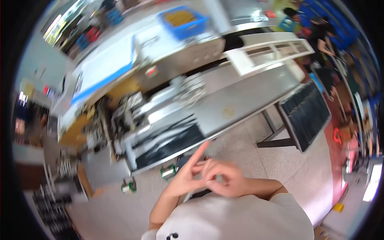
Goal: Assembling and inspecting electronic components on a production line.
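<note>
My left hand [187, 179] is raised in front of my chest, its index finger stretched out and pointing away from me. Nothing shows in its grasp. Against its fingers rests my right hand [226, 178], whose fingers curl into a pinch. Whatever might be between those fingertips is hidden or too small to make out. Just beyond both hands is the front edge of a metal machine table [236, 102]. Dark strips [172, 146] lie in a pile on the nearer left part of it.
Behind the table runs a machine [184, 60] carrying a blue bin [184, 30] of yellowish small pieces. A tilted rack panel [306, 116] with dark strips stands at the right. Green-and-silver foot parts [168, 172] sit below the table. Another person [322, 44] stands far right.
</note>
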{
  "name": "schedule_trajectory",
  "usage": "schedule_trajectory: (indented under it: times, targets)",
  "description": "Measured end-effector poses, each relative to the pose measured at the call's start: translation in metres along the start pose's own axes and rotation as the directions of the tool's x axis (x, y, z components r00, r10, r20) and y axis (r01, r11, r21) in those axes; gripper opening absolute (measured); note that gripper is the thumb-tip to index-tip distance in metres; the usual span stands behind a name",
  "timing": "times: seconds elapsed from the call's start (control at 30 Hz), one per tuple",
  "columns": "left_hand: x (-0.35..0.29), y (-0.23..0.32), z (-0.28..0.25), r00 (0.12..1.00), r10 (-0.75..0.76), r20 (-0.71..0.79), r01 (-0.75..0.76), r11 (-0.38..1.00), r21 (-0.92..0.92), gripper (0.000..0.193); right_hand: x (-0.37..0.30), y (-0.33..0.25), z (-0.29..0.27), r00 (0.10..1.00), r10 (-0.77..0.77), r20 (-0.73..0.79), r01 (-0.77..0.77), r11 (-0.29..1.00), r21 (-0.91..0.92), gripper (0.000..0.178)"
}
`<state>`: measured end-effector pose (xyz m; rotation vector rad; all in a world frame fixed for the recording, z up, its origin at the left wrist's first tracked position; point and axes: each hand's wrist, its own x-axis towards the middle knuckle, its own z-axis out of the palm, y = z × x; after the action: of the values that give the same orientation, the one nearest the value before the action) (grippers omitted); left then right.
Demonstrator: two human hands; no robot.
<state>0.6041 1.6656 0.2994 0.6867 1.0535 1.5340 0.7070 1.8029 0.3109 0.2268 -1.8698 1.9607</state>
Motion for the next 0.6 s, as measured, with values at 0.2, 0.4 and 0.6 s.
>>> schedule_trajectory:
  times: [0.2, 0.4, 0.6]
  targets:
    - [0.006, 0.0, 0.007, 0.978, -0.017, -0.207, 0.004, 0.998, -0.062, 0.104, 0.005, -0.003, 0.0, 1.0, 0.021, 0.021, -0.019, 0.998, -0.057, 0.007]
    - [0.009, -0.01, 0.012, 0.898, -0.033, -0.438, 0.103, 0.985, 0.137, 0.089, 0.005, -0.001, 0.0, 0.996, 0.075, 0.057, -0.078, 0.996, 0.048, 0.01]
    - [0.002, -0.017, 0.009, 0.887, 0.235, -0.398, 0.104, 0.737, 0.668, 0.092, 0.008, 0.014, 0.0, 0.965, 0.242, 0.099, -0.218, 0.953, -0.21, 0.017]
